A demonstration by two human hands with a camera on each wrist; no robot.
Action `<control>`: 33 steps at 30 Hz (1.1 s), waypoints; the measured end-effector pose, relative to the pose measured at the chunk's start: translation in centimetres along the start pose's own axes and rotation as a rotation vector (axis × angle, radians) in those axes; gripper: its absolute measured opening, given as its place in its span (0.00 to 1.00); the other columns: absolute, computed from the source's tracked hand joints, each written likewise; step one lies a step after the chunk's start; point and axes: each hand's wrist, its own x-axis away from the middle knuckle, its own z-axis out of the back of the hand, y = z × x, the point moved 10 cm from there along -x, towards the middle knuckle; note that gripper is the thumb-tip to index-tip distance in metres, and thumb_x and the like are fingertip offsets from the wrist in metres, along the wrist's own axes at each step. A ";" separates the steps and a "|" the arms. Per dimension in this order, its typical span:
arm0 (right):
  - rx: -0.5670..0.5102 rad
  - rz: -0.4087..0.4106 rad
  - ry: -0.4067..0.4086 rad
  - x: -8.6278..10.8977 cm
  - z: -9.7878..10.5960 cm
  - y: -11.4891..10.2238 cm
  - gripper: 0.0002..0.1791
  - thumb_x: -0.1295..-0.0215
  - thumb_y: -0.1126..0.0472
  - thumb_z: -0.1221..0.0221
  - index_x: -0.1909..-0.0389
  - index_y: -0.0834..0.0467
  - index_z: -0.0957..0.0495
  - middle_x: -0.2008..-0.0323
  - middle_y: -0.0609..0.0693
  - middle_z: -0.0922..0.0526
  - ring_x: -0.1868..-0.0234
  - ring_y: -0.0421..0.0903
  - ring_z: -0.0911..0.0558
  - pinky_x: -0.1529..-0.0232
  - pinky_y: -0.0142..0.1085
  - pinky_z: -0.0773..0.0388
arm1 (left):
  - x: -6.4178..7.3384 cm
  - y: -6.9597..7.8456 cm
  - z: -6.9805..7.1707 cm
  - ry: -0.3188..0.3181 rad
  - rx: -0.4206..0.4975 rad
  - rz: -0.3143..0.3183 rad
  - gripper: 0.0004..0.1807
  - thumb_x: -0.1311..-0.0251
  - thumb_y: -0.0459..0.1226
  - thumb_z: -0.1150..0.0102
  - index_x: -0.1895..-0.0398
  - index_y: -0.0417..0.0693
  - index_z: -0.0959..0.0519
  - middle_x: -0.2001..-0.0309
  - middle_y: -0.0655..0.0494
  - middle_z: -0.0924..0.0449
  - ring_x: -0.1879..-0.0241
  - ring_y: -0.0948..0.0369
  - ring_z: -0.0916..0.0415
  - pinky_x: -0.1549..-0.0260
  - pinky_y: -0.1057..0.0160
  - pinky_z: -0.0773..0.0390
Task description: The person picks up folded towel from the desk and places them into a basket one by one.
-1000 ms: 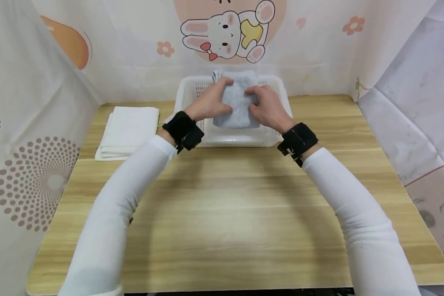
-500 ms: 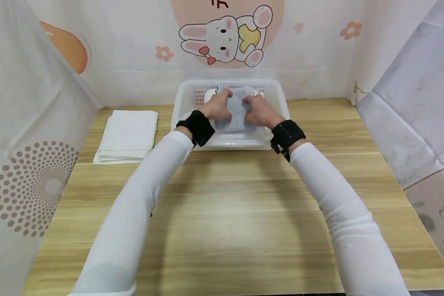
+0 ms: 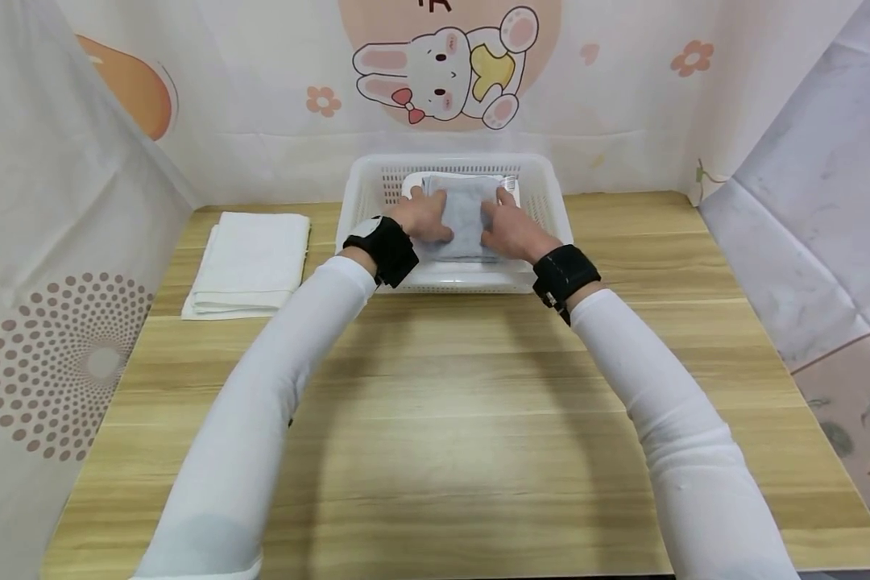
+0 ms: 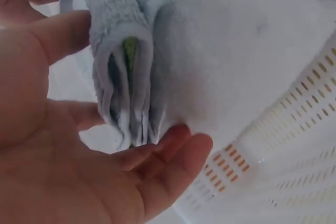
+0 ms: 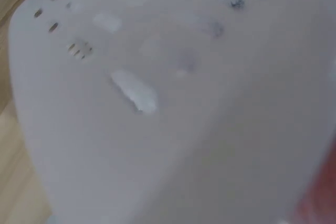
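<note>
A folded grey-blue towel (image 3: 466, 221) lies inside a white plastic basket (image 3: 449, 280), on top of folded white cloth (image 3: 413, 180). In the head view my left hand (image 3: 422, 219) is at the towel's left side, fingers spread and fingertips at its edge. The left wrist view shows the towel's layered folds (image 4: 128, 87) between the thumb and the fairly straight fingers of my left hand. My right hand (image 3: 515, 232) is at the towel's right side, fingers spread on its edge. Only a blurred bit of that hand shows in the right wrist view, beside the basket wall (image 5: 100, 145).
Left of the basket, a stack of folded white cloths (image 3: 250, 258) lies on the wooden table (image 3: 442, 427). A printed curtain (image 3: 261, 89) hangs close behind the basket.
Both hands have lowered the towel into the basket, where it now lies flat on the white cloth. Over the last half second their fingers have spread more and moved apart towards its sides.
</note>
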 end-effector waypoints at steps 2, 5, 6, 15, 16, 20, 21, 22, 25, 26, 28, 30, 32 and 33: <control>0.025 0.003 -0.025 0.2 -0.4 0.0 0.35 0.28 0.64 0.54 0.23 0.69 0.53 0.22 0.67 0.67 0.23 0.62 0.54 0.26 0.49 0.48 | 0.4 -0.3 -0.2 -0.012 -0.042 0.008 0.45 0.30 0.52 0.51 0.19 0.50 0.60 0.24 0.33 0.56 0.27 0.36 0.51 0.34 0.41 0.39; 0.063 0.008 -0.071 0.4 -1.0 0.0 0.34 0.24 0.61 0.59 0.23 0.69 0.57 0.22 0.66 0.66 0.23 0.62 0.53 0.27 0.48 0.46 | 0.8 -0.6 -0.6 -0.034 -0.076 0.011 0.45 0.29 0.55 0.54 0.19 0.49 0.62 0.23 0.33 0.59 0.25 0.36 0.59 0.32 0.41 0.44; 0.075 0.008 -0.085 0.4 -1.2 0.0 0.34 0.24 0.61 0.60 0.23 0.70 0.58 0.22 0.65 0.65 0.23 0.62 0.51 0.28 0.48 0.45 | 0.9 -0.7 -0.8 -0.040 -0.086 0.014 0.45 0.29 0.56 0.56 0.19 0.48 0.63 0.23 0.33 0.60 0.25 0.36 0.61 0.31 0.41 0.45; 0.081 0.028 -0.113 1.1 -1.9 -0.1 0.33 0.22 0.59 0.63 0.23 0.69 0.59 0.22 0.66 0.65 0.24 0.64 0.50 0.30 0.50 0.42 | 2.0 -0.8 -2.1 -0.089 -0.087 0.015 0.42 0.25 0.55 0.64 0.20 0.47 0.67 0.21 0.37 0.66 0.23 0.40 0.70 0.28 0.41 0.52; 0.078 0.036 -0.112 1.3 -1.9 -0.2 0.33 0.22 0.59 0.63 0.23 0.70 0.59 0.22 0.67 0.65 0.25 0.65 0.50 0.31 0.50 0.42 | 2.1 -0.8 -2.2 -0.092 -0.089 0.005 0.42 0.25 0.54 0.64 0.20 0.47 0.67 0.21 0.37 0.66 0.23 0.40 0.70 0.28 0.41 0.52; 0.083 0.066 -0.107 2.2 -1.8 -0.9 0.33 0.22 0.59 0.62 0.23 0.70 0.57 0.23 0.68 0.63 0.25 0.67 0.50 0.27 0.51 0.47 | 2.8 -0.6 -2.3 -0.084 -0.109 -0.043 0.40 0.24 0.53 0.65 0.19 0.48 0.66 0.22 0.35 0.67 0.23 0.38 0.70 0.28 0.40 0.54; 0.084 0.078 -0.104 2.5 -1.7 -1.2 0.33 0.22 0.59 0.62 0.24 0.70 0.56 0.23 0.68 0.62 0.25 0.67 0.49 0.27 0.51 0.47 | 3.0 -0.5 -2.3 -0.073 -0.117 -0.053 0.40 0.24 0.53 0.65 0.19 0.47 0.66 0.22 0.35 0.67 0.24 0.37 0.69 0.28 0.40 0.53; 0.084 0.090 -0.100 2.7 -1.7 -1.4 0.33 0.22 0.59 0.61 0.24 0.70 0.55 0.23 0.69 0.61 0.25 0.67 0.49 0.26 0.51 0.48 | 3.2 -0.4 -2.3 -0.064 -0.124 -0.063 0.40 0.24 0.53 0.65 0.19 0.47 0.65 0.22 0.34 0.67 0.24 0.36 0.68 0.29 0.40 0.53; 0.092 0.128 -0.087 3.5 -1.8 -2.1 0.32 0.22 0.58 0.59 0.25 0.71 0.51 0.24 0.70 0.57 0.25 0.66 0.49 0.26 0.51 0.50 | 3.9 -0.3 -2.5 -0.039 -0.145 -0.082 0.40 0.24 0.53 0.64 0.19 0.47 0.63 0.22 0.33 0.67 0.24 0.36 0.67 0.30 0.39 0.49; 0.093 0.144 -0.082 3.7 -1.8 -2.4 0.32 0.22 0.58 0.58 0.25 0.71 0.49 0.24 0.70 0.56 0.25 0.65 0.49 0.26 0.51 0.50 | 4.2 -0.3 -2.7 -0.035 -0.148 -0.085 0.39 0.24 0.54 0.64 0.19 0.47 0.62 0.22 0.34 0.67 0.24 0.36 0.67 0.30 0.39 0.49; 0.094 0.166 -0.079 4.3 -2.0 -2.7 0.32 0.21 0.57 0.58 0.26 0.72 0.48 0.25 0.71 0.54 0.24 0.65 0.50 0.26 0.51 0.51 | 4.6 -0.3 -2.9 -0.037 -0.148 -0.090 0.39 0.24 0.54 0.65 0.19 0.48 0.62 0.22 0.35 0.69 0.24 0.37 0.68 0.29 0.39 0.49; 0.092 0.180 -0.077 4.9 -2.3 -3.0 0.32 0.21 0.56 0.58 0.26 0.72 0.47 0.25 0.71 0.53 0.24 0.65 0.51 0.25 0.52 0.52 | 5.0 -0.3 -3.1 -0.037 -0.140 -0.096 0.39 0.24 0.55 0.66 0.19 0.49 0.62 0.21 0.36 0.70 0.24 0.38 0.69 0.29 0.40 0.51; 0.079 0.175 -0.076 5.5 -2.5 -3.1 0.33 0.20 0.54 0.58 0.26 0.71 0.48 0.25 0.70 0.53 0.24 0.65 0.52 0.25 0.52 0.54 | 5.4 -0.2 -3.4 -0.035 -0.138 -0.106 0.39 0.24 0.56 0.67 0.19 0.50 0.61 0.21 0.37 0.70 0.23 0.39 0.68 0.29 0.40 0.51; 0.071 0.170 -0.076 5.8 -2.7 -3.1 0.33 0.20 0.53 0.58 0.25 0.71 0.48 0.24 0.69 0.53 0.23 0.65 0.53 0.25 0.53 0.54 | 5.5 -0.2 -3.5 -0.033 -0.140 -0.113 0.39 0.24 0.56 0.67 0.19 0.50 0.61 0.21 0.37 0.69 0.24 0.38 0.68 0.29 0.40 0.51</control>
